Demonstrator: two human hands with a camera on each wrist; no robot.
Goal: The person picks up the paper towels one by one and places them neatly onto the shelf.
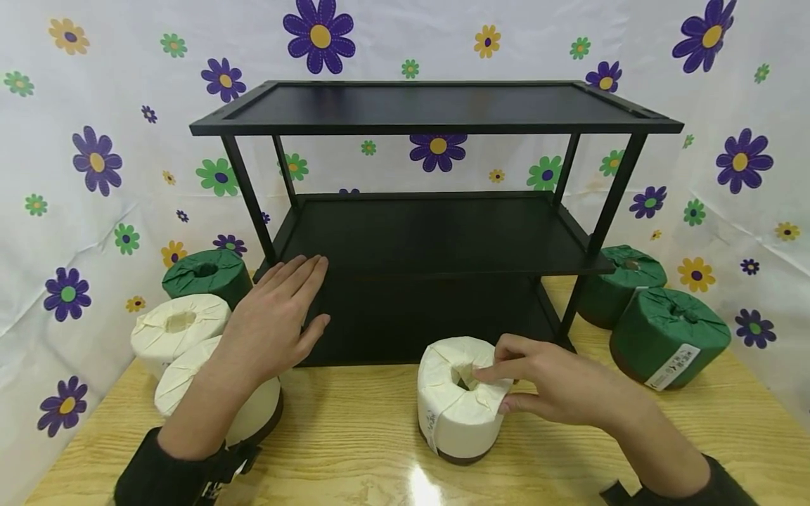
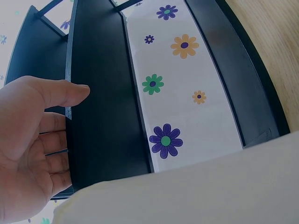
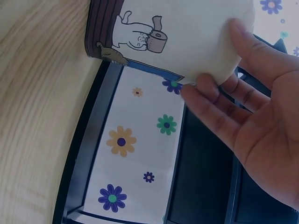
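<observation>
The white paper-wrapped cylindrical roll [image 1: 455,411], in front of the black rack [image 1: 436,109], is pinched at its rim by the right hand [image 1: 541,379]; a light, level grip is advised. On the left hand [image 1: 268,320], fingers are held straight, together, thumb apart.

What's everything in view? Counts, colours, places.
Front roll: 1, cream, on table before shelf
Left rolls: 3, two cream and one green, table's left side
Right rolls: 2, green, table's right side
Shelf: 1, black, three tiers, centre
Table: 1, light wood, under shelf and rolls
Flowered cloth: 1, mostly white, behind shelf
Left hand: 1, bare, by shelf's left end
Right hand: 1, bare, pinching front roll
Sleeves: 2, black, on forearms
</observation>
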